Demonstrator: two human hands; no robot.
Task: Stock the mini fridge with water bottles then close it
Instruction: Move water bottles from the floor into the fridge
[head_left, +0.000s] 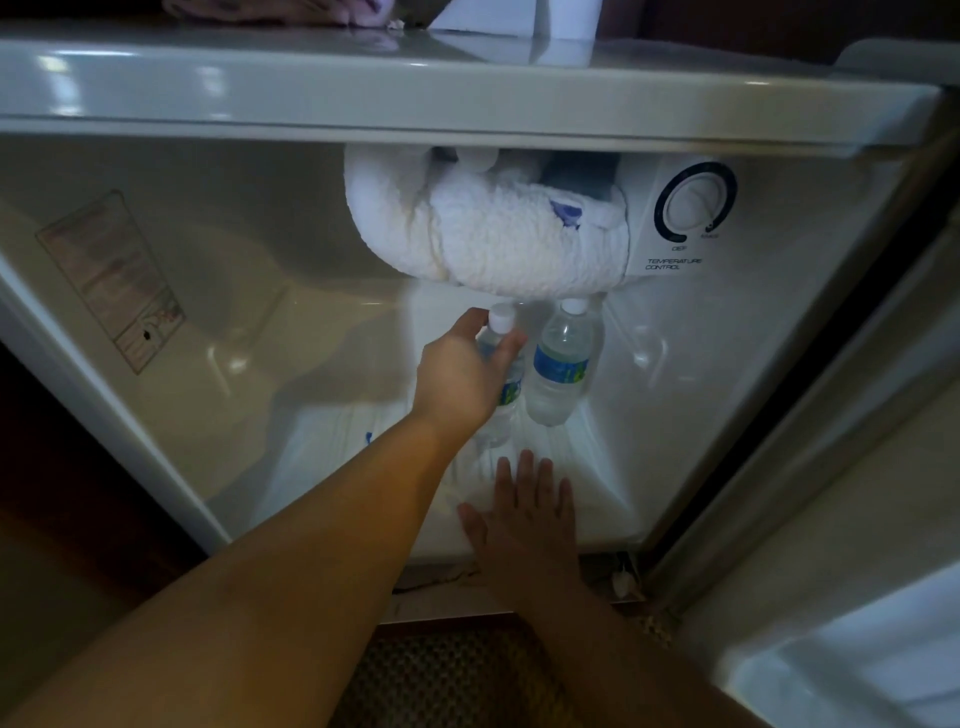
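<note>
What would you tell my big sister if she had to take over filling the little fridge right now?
Left hand: wrapped around a water bottle, upright, deep inside the mini fridge.
Right hand: open and flat on the fridge floor near the front edge, holding nothing.
Second bottle: already standing at the back, just right of the held one, under the frosted freezer box.
Door: open, swung to the right.
Done: one bottle placed, one being set down.
Left: let go of the held bottle, add any more bottles (none visible outside the fridge), pull both hands out, close the door.
</note>
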